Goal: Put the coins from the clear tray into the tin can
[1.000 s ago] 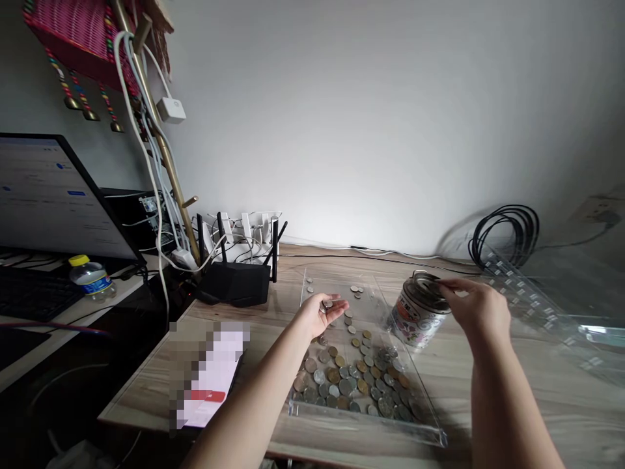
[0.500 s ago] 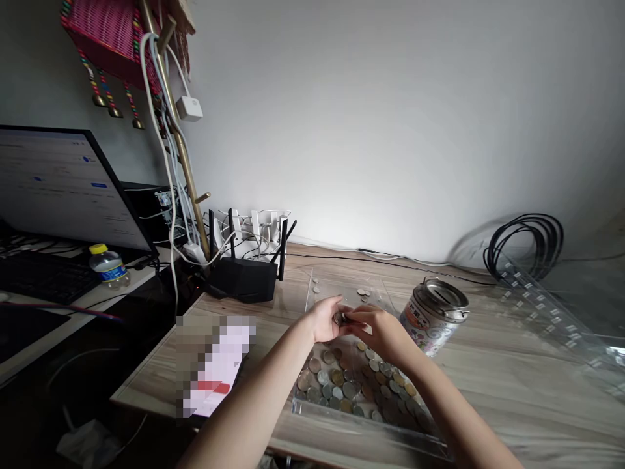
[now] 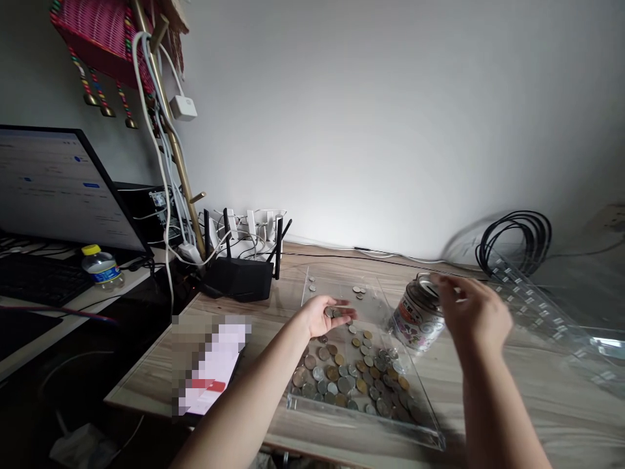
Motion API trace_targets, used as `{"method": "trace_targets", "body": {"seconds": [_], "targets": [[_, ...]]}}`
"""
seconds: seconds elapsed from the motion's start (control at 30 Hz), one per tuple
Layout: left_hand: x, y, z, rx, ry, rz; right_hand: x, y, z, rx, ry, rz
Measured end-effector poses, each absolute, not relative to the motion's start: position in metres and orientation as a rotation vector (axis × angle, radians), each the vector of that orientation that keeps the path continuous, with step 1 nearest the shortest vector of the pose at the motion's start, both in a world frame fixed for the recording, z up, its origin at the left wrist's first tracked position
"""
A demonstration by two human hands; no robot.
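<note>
Palm up, my left hand point(image 3: 323, 317) is cupped over the clear plastic tray point(image 3: 312, 406), with a few coins point(image 3: 333, 312) resting in it. Many loose coins point(image 3: 344, 384) of silver, brass and copper colour lie spread in the tray, mostly toward its near side. To the right stands a printed tin can point(image 3: 418, 324) with a metal lid and a slot in the top. My right hand point(image 3: 476, 312) is at the lid, fingers pinched together by the slot. Whatever its fingertips hold is too blurred and small to make out.
A phone point(image 3: 219, 365), partly pixelated, lies left of the tray. Behind it sits a black router point(image 3: 237, 279) with upright antennas. A clear plastic rack point(image 3: 541, 312) and a coiled black cable point(image 3: 517, 244) are at the right. A bottle point(image 3: 102, 268) stands by the monitor point(image 3: 63, 189).
My right hand has left my left hand and moved right to the lid of the tin can. The left hand has opened flatter, showing the coins in its palm.
</note>
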State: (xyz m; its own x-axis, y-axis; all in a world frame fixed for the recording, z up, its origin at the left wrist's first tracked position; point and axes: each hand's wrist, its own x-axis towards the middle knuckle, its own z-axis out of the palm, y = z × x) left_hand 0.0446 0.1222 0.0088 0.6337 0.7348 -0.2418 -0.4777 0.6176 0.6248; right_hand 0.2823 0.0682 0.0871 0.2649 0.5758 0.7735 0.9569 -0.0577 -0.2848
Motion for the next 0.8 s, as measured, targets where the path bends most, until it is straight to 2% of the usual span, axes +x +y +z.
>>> {"method": "trace_targets", "body": {"seconds": [0.2, 0.5, 0.6, 0.8], "targets": [[0.046, 0.123, 0.009, 0.511, 0.536, 0.779, 0.33, 0.082, 0.083, -2.049, -1.387, -0.42], [0.045, 0.125, 0.007, 0.507, 0.522, 0.803, 0.319, 0.077, 0.085, -1.897, -1.44, -0.656], [0.044, 0.122, 0.01, 0.501, 0.501, 0.77, 0.283, 0.072, 0.085, -1.689, -1.429, -0.686], [0.045, 0.121, 0.012, 0.524, 0.481, 0.634, 0.198, 0.07, 0.051, -1.214, -2.376, 0.182]]}}
